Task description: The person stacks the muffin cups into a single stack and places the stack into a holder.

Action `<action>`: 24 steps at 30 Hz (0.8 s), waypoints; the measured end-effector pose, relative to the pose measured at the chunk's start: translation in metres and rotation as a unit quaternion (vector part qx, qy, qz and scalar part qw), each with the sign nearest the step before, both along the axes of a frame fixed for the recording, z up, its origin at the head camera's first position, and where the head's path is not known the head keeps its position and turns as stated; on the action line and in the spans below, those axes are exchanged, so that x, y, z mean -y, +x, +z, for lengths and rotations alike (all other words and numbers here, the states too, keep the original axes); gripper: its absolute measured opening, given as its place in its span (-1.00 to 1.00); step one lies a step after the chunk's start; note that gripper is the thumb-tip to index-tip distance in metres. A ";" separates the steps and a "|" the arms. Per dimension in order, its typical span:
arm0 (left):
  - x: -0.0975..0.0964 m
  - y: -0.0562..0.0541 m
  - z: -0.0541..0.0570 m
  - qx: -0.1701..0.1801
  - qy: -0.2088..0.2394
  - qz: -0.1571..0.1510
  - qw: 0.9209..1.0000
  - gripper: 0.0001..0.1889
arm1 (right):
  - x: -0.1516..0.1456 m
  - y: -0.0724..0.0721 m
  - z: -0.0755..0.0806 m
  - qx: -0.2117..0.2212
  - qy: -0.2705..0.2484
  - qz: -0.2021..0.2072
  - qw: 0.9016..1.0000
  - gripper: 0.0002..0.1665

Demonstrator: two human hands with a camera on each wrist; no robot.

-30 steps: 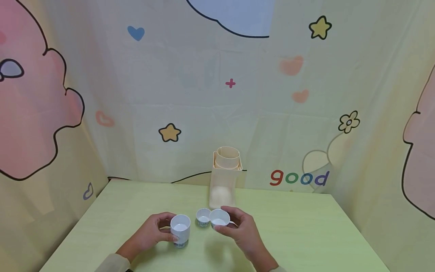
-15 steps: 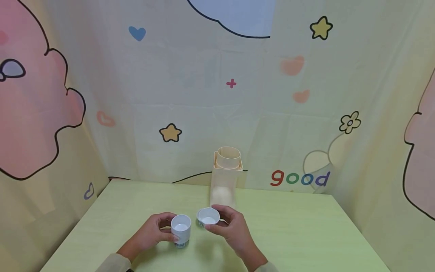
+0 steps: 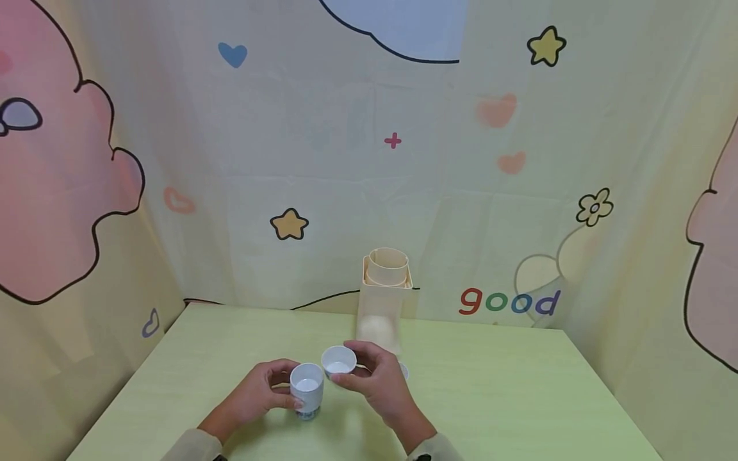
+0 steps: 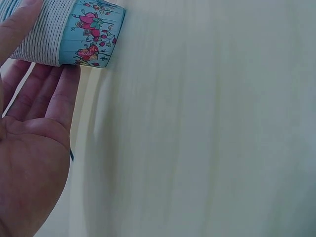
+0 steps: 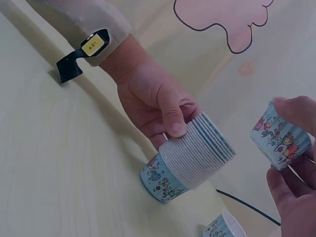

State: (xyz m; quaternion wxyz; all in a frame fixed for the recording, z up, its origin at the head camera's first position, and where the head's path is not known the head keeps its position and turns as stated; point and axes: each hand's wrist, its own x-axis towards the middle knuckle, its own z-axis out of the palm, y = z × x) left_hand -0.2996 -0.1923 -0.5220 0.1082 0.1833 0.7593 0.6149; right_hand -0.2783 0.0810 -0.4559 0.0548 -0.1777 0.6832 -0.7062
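My left hand [image 3: 254,392] grips a stack of nested paper cups [image 3: 307,387], upright at the front of the table. Its lowest cup shows blue with red flowers in the left wrist view, below many white rims [image 5: 197,155]. Just right of the stack, my right hand [image 3: 377,381] pinches a single paper cup [image 3: 339,362] between thumb and fingers, its mouth upward. The right wrist view shows this held cup [image 5: 281,136] apart from the stack, with the same flower print. Another paper cup [image 3: 405,371] peeks out behind my right hand, mostly hidden.
A cream-coloured stand [image 3: 377,314] with a round tube [image 3: 388,267] in its top stands at the table's back, behind my right hand. Printed cloth [image 3: 323,160] hangs behind and beside the pale green table [image 3: 519,397]. A dark cable [image 5: 247,205] runs in the right wrist view.
My right hand has moved left with its cup, towards the stack. A cup that stood left of it is now out of sight, and another cup's rim shows on its right. My left hand stays put.
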 end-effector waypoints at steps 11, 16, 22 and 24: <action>-0.001 0.001 0.004 0.001 -0.005 0.006 1.000 -0.36 | 0.016 -0.005 -0.003 -0.007 0.007 -0.003 1.000 -0.26; -0.001 0.003 0.003 -0.008 0.007 -0.001 1.000 -0.36 | 0.024 -0.007 -0.006 -0.006 0.004 -0.002 1.000 -0.28; -0.001 0.002 0.001 -0.015 0.014 -0.005 1.000 -0.35 | 0.031 -0.008 -0.010 -0.011 0.009 -0.004 1.000 -0.30; -0.001 0.002 0.001 -0.017 0.013 -0.006 1.000 -0.35 | 0.033 -0.008 -0.011 -0.011 0.013 -0.004 1.000 -0.32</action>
